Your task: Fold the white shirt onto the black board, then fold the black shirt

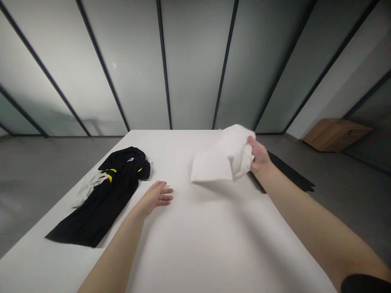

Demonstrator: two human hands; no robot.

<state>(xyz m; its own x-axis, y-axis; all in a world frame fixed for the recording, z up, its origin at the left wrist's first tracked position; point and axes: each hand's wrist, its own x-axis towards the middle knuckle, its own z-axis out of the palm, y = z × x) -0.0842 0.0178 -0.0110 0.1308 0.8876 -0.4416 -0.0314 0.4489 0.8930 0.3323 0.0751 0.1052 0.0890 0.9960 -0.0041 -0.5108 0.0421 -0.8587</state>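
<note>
My right hand [260,155] grips a white piece of folded cloth [214,162] by its right end, fingers closed on the bunched part. The cloth hangs above the white table [189,240], casting a shadow, and its flat folded part points left. What kind of garment it is, if any, I cannot tell. My left hand [156,197] is open and holds nothing, low over the table with its fingers apart. To its left a black shirt [104,203] with yellow stripes and a small white logo lies spread on the table, with white fabric [87,189] along its left side.
Beyond my right hand, a dark flat thing [290,173] lies at the table's right side, partly hidden by my forearm. A wooden box-like piece [337,134] stands on the floor at the far right. Frosted glass panels [195,61] with dark frames rise behind the table.
</note>
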